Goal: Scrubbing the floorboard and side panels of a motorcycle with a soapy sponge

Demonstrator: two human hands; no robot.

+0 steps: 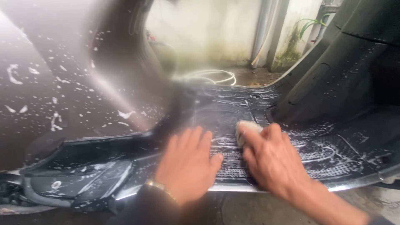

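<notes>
My right hand [271, 160] is closed on a pale soapy sponge [246, 128] and presses it onto the black ribbed footboard [325, 156] of a scooter. Only the sponge's upper end shows past my fingers. My left hand [187, 162] lies flat on the same footboard just left of it, fingers spread, a gold-coloured watch band at the wrist. Suds cover the floor mat's grooves around both hands.
The scooter's dark side panel [54, 91] on the left is flecked with foam. Its black front leg shield [346, 71] rises at the right. Beyond lie a pale hose [216, 77] on wet ground, a stained wall and a small green plant [310, 25].
</notes>
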